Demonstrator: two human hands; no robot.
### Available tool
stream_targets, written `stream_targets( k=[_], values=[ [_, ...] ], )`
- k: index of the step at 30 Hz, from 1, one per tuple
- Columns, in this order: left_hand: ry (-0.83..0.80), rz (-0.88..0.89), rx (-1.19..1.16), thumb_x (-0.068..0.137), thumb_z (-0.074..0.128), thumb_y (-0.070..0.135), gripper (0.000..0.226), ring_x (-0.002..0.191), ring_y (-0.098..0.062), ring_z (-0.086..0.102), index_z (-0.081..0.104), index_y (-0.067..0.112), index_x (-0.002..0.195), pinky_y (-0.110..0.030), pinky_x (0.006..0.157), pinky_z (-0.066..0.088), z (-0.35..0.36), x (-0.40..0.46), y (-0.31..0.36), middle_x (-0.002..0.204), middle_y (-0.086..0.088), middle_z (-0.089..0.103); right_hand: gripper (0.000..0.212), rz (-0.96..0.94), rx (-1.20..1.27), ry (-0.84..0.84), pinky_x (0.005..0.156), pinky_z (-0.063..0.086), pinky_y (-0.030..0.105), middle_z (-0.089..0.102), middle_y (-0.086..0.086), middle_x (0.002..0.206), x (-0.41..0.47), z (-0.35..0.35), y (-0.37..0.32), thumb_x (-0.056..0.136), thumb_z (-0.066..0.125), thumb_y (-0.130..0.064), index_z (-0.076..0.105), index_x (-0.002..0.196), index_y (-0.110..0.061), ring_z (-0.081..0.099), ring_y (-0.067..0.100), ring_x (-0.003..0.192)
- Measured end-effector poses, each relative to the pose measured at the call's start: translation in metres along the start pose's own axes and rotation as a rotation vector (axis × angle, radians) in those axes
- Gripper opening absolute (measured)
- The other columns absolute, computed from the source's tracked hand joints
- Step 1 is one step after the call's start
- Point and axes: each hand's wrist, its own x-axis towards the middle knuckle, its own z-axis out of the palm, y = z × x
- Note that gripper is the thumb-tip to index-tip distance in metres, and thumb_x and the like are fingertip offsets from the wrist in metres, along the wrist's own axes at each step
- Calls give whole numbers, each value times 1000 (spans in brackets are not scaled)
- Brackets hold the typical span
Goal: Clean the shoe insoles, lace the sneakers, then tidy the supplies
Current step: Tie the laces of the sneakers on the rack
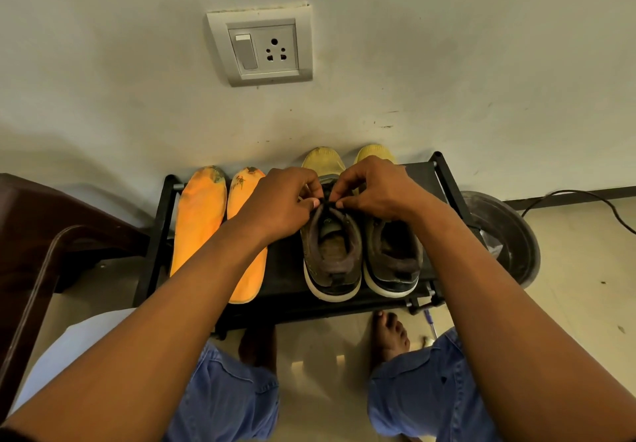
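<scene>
**Two hands on one lace — slip risk at the top eyelets**

Head view: both hands work over the left sneaker (pixel 331 252) of the pair, which sits on a low black rack (pixel 285 269) against the wall. Left hand (pixel 278 202) and right hand (pixel 373 193) each pinch the dark lace (pixel 325 202) at the tongue, fingertips nearly touching. Right sneaker (pixel 392 255) stands just beside it; its lacing is hidden by the right hand. Two orange insoles (pixel 199 221) lie on the rack's left half, toe ends stained, not yet back in the shoes.

Risks, my read:
- Lace end slips out of a pinch; short grip, dim light.
- Pulling tight could drag the sneaker forward off the rack's front edge; nothing braces it.
- Left forearm hangs over the nearer insole; a sweep could knock it to the floor.
- Lacing tight first makes refitting the insoles harder.
</scene>
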Motion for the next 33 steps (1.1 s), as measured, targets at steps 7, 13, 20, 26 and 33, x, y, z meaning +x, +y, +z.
stream_targets(
  k=[7, 13, 20, 26, 33],
  values=[
    [-6, 24, 40, 93, 67, 12, 10, 95, -24, 67, 67, 20, 99, -42, 80, 56, 0, -2, 3, 101, -5, 73, 12, -34, 1, 44, 88, 57, 38, 73, -13, 82, 1, 5, -2, 80, 76, -17, 77, 82, -28, 67, 6, 82],
    [-36, -67, -51, 90, 74, 14, 13, 95, -15, 71, 73, 25, 97, -41, 88, 59, -7, 0, 3, 100, -1, 76, 18, -38, -1, 21, 98, 53, 42, 74, -12, 89, 2, 3, 2, 80, 73, -13, 78, 90, -28, 68, 9, 89],
    [-222, -120, -25, 82, 83, 16, 16, 89, -5, 71, 81, 25, 96, -35, 91, 58, -27, -2, -5, 95, 9, 77, 21, 62, 41, -114, 79, 61, 35, 75, -5, 90, -5, -19, 9, 79, 76, -11, 81, 88, -29, 70, 15, 88],
    [-163, -89, -24, 81, 83, 20, 9, 86, -9, 71, 80, 27, 86, -40, 86, 59, -22, -1, 0, 89, 9, 77, 10, 53, 47, -112, 84, 61, 44, 77, -4, 87, -5, -16, 8, 79, 83, -20, 81, 85, -28, 73, 15, 86],
    [-164, -123, 44, 83, 81, 24, 5, 84, -7, 69, 79, 29, 85, -29, 78, 56, -26, -1, -3, 86, 11, 75, 17, 80, 103, -62, 82, 61, 36, 76, -8, 79, -12, -23, 3, 80, 80, -16, 79, 74, -33, 71, 9, 80]
  ],
)
